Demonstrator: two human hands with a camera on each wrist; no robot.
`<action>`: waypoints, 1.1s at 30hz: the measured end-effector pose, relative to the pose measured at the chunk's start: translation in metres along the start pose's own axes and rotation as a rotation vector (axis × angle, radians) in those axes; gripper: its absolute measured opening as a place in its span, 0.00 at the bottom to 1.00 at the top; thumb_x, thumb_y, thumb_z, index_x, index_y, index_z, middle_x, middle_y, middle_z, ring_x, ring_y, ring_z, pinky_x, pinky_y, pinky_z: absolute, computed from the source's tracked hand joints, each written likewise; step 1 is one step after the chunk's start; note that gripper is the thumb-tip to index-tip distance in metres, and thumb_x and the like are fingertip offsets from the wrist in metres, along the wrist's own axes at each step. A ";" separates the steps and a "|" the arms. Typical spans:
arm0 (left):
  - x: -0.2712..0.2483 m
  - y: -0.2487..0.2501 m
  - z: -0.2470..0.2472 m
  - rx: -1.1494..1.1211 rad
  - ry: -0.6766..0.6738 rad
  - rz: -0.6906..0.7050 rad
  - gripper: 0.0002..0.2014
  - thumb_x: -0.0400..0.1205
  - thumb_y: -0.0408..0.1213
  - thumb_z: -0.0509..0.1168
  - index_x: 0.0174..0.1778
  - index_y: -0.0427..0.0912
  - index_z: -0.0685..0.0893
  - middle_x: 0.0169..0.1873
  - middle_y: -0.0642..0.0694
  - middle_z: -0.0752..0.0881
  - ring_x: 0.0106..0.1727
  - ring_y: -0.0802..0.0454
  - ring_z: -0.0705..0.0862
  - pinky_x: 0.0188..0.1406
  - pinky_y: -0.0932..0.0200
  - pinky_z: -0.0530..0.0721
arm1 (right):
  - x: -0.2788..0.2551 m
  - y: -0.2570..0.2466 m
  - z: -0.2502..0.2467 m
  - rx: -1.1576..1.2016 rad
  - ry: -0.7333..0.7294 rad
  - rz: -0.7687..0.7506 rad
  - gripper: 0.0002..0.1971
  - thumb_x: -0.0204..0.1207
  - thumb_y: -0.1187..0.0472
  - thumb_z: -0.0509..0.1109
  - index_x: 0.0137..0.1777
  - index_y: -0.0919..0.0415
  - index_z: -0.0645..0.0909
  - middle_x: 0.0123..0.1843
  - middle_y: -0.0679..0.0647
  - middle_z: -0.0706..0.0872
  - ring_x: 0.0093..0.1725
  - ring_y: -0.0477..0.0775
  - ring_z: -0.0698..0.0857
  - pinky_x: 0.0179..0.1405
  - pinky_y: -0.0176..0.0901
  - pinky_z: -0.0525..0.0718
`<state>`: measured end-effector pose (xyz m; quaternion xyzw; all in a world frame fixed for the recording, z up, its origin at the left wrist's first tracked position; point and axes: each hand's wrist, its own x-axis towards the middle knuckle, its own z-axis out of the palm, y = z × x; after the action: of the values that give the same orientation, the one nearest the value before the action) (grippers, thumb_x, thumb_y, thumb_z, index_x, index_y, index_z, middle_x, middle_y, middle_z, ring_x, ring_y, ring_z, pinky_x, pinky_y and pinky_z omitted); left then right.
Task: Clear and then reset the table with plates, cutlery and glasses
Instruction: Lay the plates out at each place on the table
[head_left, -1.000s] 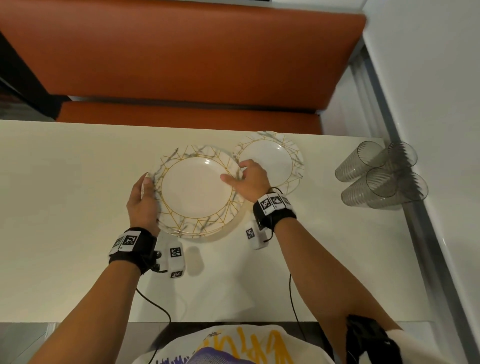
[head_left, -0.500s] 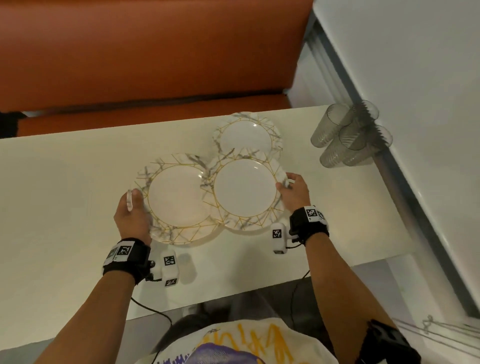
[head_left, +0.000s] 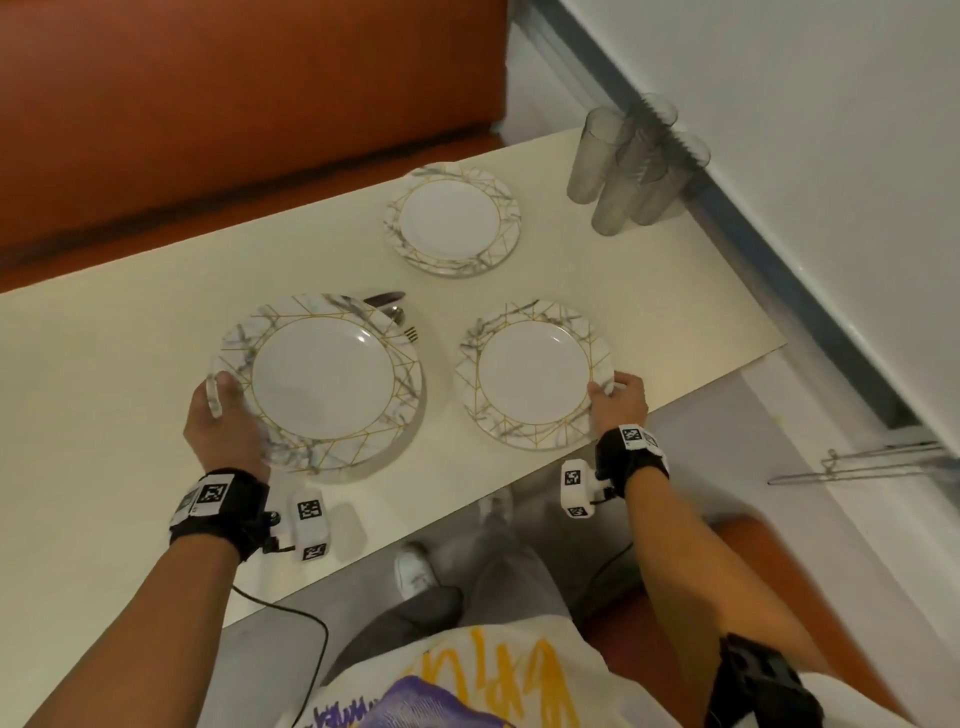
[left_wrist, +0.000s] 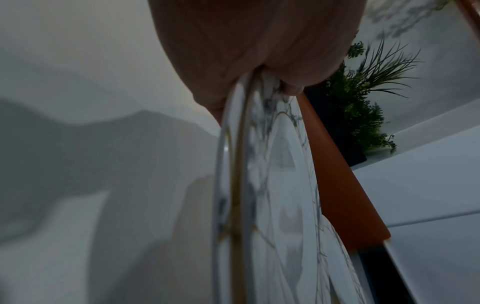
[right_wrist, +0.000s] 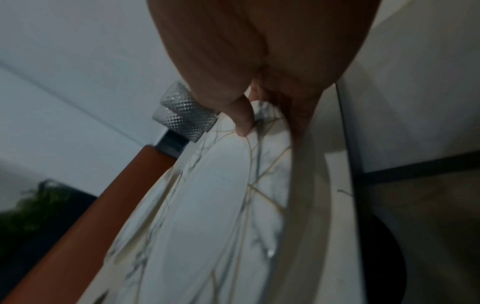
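Note:
My left hand (head_left: 221, 415) grips the near-left rim of a large marble-and-gold plate (head_left: 322, 382), held a little above the table; the left wrist view shows the left hand (left_wrist: 249, 61) with its thumb on top of the plate's rim (left_wrist: 244, 164). My right hand (head_left: 618, 397) pinches the right rim of a smaller matching plate (head_left: 532, 374) near the table's front edge, thumb on top (right_wrist: 241, 117). A stack of small plates (head_left: 452, 221) sits farther back. Cutlery (head_left: 395, 312) peeks out behind the large plate. Several clear tumblers (head_left: 628, 166) stand at the back right.
The cream table (head_left: 104, 364) ends close to the right plate; its corner is at the right. An orange bench (head_left: 234, 104) runs behind, and a white wall (head_left: 805, 130) lies to the right. My legs and shoes (head_left: 415, 571) are below the edge.
My right hand has carried the smaller plate rightward, clear of the large plate it overlapped. The large plate stays in my left hand, and cutlery now shows behind it. The head view swung right.

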<state>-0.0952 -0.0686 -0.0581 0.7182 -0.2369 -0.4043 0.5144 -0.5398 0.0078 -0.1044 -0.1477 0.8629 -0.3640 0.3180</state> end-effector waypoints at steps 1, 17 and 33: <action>-0.004 0.000 -0.004 -0.005 -0.007 -0.006 0.20 0.81 0.63 0.66 0.55 0.51 0.87 0.38 0.49 0.80 0.42 0.47 0.76 0.42 0.49 0.75 | -0.006 0.000 -0.003 -0.034 0.008 -0.006 0.21 0.81 0.63 0.73 0.72 0.60 0.73 0.62 0.60 0.84 0.52 0.56 0.82 0.51 0.41 0.79; -0.011 0.001 -0.015 -0.014 -0.078 -0.007 0.28 0.80 0.63 0.69 0.67 0.45 0.86 0.48 0.42 0.89 0.44 0.46 0.81 0.46 0.36 0.87 | -0.033 -0.010 -0.005 -0.457 0.116 -0.188 0.17 0.77 0.61 0.69 0.66 0.59 0.81 0.65 0.62 0.81 0.67 0.65 0.77 0.63 0.55 0.80; 0.010 0.027 -0.072 -0.112 0.049 -0.122 0.26 0.85 0.62 0.67 0.68 0.46 0.89 0.58 0.45 0.93 0.61 0.48 0.91 0.66 0.45 0.89 | -0.125 -0.164 0.215 -0.575 -0.749 -0.707 0.24 0.78 0.44 0.72 0.67 0.59 0.81 0.60 0.54 0.87 0.57 0.55 0.85 0.48 0.40 0.75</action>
<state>-0.0281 -0.0461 -0.0260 0.7110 -0.1571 -0.4298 0.5339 -0.3002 -0.1598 -0.0456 -0.6252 0.6542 -0.1224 0.4076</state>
